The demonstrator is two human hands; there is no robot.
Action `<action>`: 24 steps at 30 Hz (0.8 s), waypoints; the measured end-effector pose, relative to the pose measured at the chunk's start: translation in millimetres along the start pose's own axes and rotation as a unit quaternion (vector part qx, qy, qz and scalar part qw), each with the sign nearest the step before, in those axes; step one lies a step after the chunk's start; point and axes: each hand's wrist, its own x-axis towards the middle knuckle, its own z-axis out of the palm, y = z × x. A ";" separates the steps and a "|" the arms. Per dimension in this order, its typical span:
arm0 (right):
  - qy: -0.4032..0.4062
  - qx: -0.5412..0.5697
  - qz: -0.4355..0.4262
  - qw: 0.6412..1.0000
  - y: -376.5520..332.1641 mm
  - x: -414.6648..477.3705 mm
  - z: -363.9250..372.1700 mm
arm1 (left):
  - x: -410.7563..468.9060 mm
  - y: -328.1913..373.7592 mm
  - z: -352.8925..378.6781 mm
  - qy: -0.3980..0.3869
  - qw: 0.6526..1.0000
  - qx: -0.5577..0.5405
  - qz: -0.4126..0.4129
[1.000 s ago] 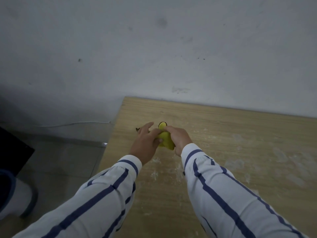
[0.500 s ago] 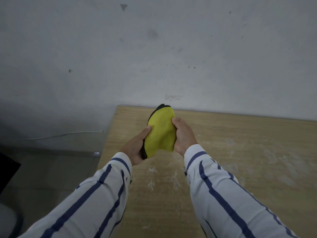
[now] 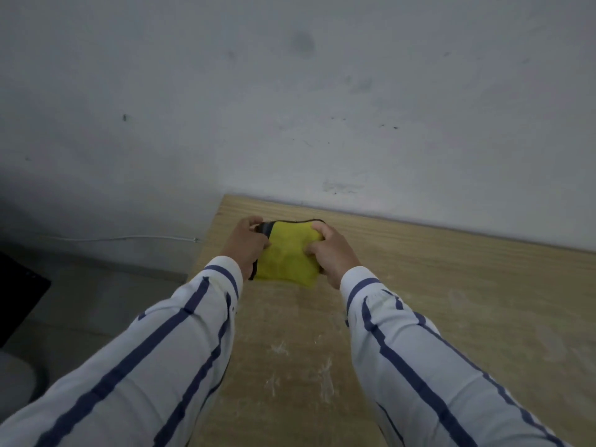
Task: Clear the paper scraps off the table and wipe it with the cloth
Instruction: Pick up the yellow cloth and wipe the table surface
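Note:
A yellow cloth [image 3: 288,253] with a dark edge is stretched between my two hands near the far left corner of the wooden table [image 3: 451,301]. My left hand [image 3: 247,243] grips its left side, fingers curled over the dark edge. My right hand [image 3: 332,250] grips its right side, fingers bunching the fabric. The cloth's lower part lies at or just above the tabletop; I cannot tell if it touches. Pale smears [image 3: 325,379] mark the wood nearer to me. No paper scraps show.
A grey-white wall [image 3: 322,108] rises directly behind the table. The table's left edge [image 3: 206,246] drops to a grey floor, where a white cable [image 3: 129,237] runs along the wall base. A dark object [image 3: 19,295] sits at the far left.
The cloth was a small wad pinched between both hands, then rose upright. Now it is spread wider and lower, with the hands pulled apart near the table's far left corner.

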 end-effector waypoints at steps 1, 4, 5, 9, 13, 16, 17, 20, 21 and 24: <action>-0.006 -0.038 -0.024 0.999 -3.9 7.6 2.2 | 9.1 1.6 -0.2 0.014 0.999 0.017 0.024; -0.035 -0.094 -0.086 0.991 -10.0 32.9 11.0 | 27.6 4.5 -1.9 0.072 0.992 0.069 0.077; -0.045 -0.107 -0.103 0.988 -9.6 42.1 14.6 | 32.1 4.1 -2.4 0.095 0.988 0.086 0.088; -0.014 -0.301 -0.096 0.949 6.3 74.0 34.0 | 49.1 -13.9 -0.2 0.171 0.956 0.222 0.092; -0.020 -0.426 -0.098 0.899 29.8 83.5 50.7 | 57.6 -47.0 12.6 0.030 0.887 0.434 0.156; -0.026 -0.456 -0.104 0.883 39.9 86.9 54.9 | 59.1 -60.3 17.4 -0.011 0.845 0.517 0.138; -0.025 -0.460 -0.105 0.881 40.8 87.3 55.2 | 59.2 -61.3 17.8 -0.006 0.841 0.523 0.140; -0.034 -0.467 -0.106 0.877 40.8 84.5 52.7 | 56.6 -57.8 18.3 -0.002 0.830 0.541 0.139; -0.034 -0.467 -0.109 0.877 40.8 83.4 50.5 | 55.9 -56.4 18.6 0.002 0.828 0.544 0.138; -0.024 -0.473 -0.111 0.874 40.7 72.6 40.4 | 45.7 -53.3 21.5 0.009 0.820 0.557 0.135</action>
